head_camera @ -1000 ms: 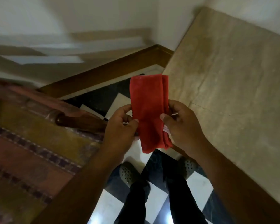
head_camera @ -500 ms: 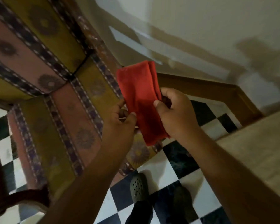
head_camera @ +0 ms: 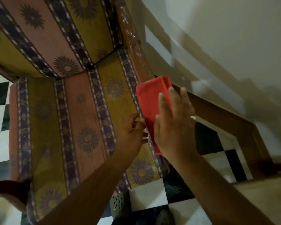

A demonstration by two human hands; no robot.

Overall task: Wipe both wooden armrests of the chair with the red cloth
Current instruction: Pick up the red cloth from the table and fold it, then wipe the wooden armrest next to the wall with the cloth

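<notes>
The folded red cloth (head_camera: pixel 150 101) lies on the chair's right wooden armrest (head_camera: pixel 133 44), a carved brown rail along the edge of the patterned seat cushion (head_camera: pixel 81 114). My right hand (head_camera: pixel 173 125) rests flat on the cloth with its fingers stretched out, pressing it down onto the rail. My left hand (head_camera: pixel 131 132) is just left of it, fingertips pinching the cloth's near left edge. The rail under the cloth is hidden. The dark left armrest (head_camera: pixel 8 187) curves in at the bottom left.
A white wall (head_camera: pixel 225 38) with a brown wooden skirting (head_camera: pixel 230 127) runs close along the right of the chair. The floor (head_camera: pixel 217 143) is black and white checkered tile. A beige stone surface (head_camera: pixel 269 197) sits at the bottom right. My clogs (head_camera: pixel 118 207) show below.
The view swung over the chair. Both hands carried the cloth down onto the right armrest, and my right hand changed from a pinch to a flat palm on it.
</notes>
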